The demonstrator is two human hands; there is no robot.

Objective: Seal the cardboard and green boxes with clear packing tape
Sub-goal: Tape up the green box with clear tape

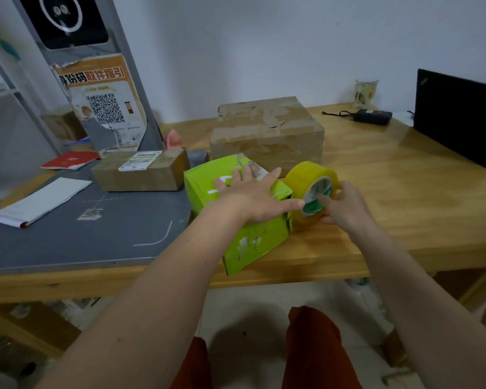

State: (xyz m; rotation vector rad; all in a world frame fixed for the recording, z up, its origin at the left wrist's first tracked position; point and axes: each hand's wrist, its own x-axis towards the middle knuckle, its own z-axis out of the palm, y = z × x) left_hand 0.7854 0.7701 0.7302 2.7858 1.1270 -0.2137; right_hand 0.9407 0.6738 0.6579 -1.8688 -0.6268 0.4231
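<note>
A bright green box [253,242] sits near the front edge of the wooden table [404,192]. My left hand [253,192] lies flat on its top, fingers spread, thumb reaching toward the tape. A yellowish roll of packing tape [306,181] stands on edge against the box's right side, and my right hand [345,206] grips it with a finger in the green-and-white core. Behind them stands a large cardboard box [267,130] with tape patches on it. A smaller cardboard box [141,172] with a white label lies to the left.
A grey mat [82,237] covers the table's left part, with a white booklet [40,200] and a red booklet [70,160]. A grey stand with a QR poster [104,108] rises behind. At the back right are a glass [365,92], a black adapter [372,116] and a laptop [458,116].
</note>
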